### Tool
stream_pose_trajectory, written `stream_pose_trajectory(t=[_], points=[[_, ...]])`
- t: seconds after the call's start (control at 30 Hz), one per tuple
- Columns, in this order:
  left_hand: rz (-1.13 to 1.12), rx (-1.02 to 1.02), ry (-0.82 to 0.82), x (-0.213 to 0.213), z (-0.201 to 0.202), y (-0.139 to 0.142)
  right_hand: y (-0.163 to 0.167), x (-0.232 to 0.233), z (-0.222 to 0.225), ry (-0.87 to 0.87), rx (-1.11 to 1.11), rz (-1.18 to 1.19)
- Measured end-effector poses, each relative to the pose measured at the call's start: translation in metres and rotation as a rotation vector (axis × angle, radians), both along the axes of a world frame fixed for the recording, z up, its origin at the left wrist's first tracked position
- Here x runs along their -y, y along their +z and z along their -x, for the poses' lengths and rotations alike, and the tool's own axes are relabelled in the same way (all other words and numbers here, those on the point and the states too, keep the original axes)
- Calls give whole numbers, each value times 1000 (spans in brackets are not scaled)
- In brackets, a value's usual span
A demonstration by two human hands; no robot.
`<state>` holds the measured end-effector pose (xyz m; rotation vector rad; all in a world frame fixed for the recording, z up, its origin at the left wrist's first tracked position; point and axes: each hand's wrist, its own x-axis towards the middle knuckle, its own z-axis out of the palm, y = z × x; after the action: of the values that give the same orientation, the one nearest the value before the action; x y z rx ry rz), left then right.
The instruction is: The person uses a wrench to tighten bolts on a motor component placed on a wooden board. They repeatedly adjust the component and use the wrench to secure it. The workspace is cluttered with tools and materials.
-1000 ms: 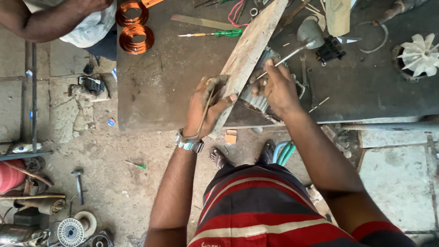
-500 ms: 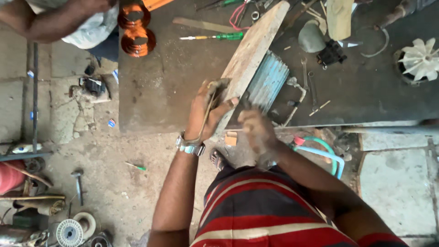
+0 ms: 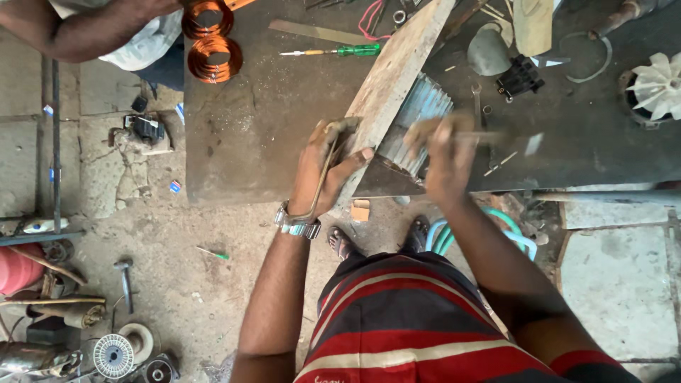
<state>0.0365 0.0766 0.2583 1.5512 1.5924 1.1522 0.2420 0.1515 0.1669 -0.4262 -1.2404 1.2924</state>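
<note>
My left hand point(image 3: 323, 170) grips a bent metal rod point(image 3: 320, 186) and presses against the lower end of a long wooden plank point(image 3: 401, 71) that lies slantwise on the dark metal workbench point(image 3: 255, 120). A ribbed grey motor housing point(image 3: 425, 106) lies under the plank's right side. My right hand point(image 3: 436, 156), blurred by motion, is over the housing and holds a thin metal tool point(image 3: 489, 133) that points right.
Another person's arm point(image 3: 85, 32) and two copper coils point(image 3: 211, 42) are at the bench's far left corner. A green-handled screwdriver point(image 3: 340, 51), a black part point(image 3: 521, 76) and a white fan impeller point(image 3: 656, 85) lie on the bench. A hammer point(image 3: 126, 280) and a teal hose point(image 3: 454, 230) are on the floor.
My right hand dropped back to the bench's near edge, then returned to the motor housing with the thin tool. My left hand stayed on the rod and plank.
</note>
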Motion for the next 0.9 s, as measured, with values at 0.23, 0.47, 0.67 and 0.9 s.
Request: stream_pose_trajectory(t=[0.23, 0.47, 0.67, 0.9], points=[[20, 5, 4, -1, -1, 2, 4, -42, -2, 199, 43, 392], [6, 6, 8, 0, 0, 1, 8, -49, -7, 354, 34, 505], [37, 2, 14, -1, -1, 0, -35, -19, 7, 73, 426, -123], [-33, -26, 4, -2, 0, -1, -42, 30, 8, -97, 551, -781]])
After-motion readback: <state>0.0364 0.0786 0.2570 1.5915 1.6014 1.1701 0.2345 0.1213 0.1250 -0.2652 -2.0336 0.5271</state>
